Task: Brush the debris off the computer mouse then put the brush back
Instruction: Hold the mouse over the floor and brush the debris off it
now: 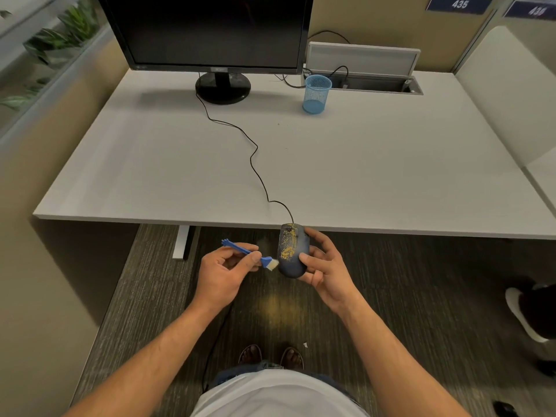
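Note:
My right hand (323,266) grips a dark computer mouse (293,251) just in front of the desk's near edge, above the floor. Yellow debris speckles the mouse's top and left side. My left hand (224,270) pinches a small blue brush (249,251) by its handle; the pale bristles touch the mouse's lower left side. The mouse's black cable (254,152) runs back across the desk toward the monitor.
A blue mesh pen cup (316,94) stands at the back of the white desk (391,164), right of the black monitor (210,34). An open cable tray (379,85) lies behind the cup. Yellow dust marks the carpet (276,305) below my hands. Someone's shoe (526,311) is at the right.

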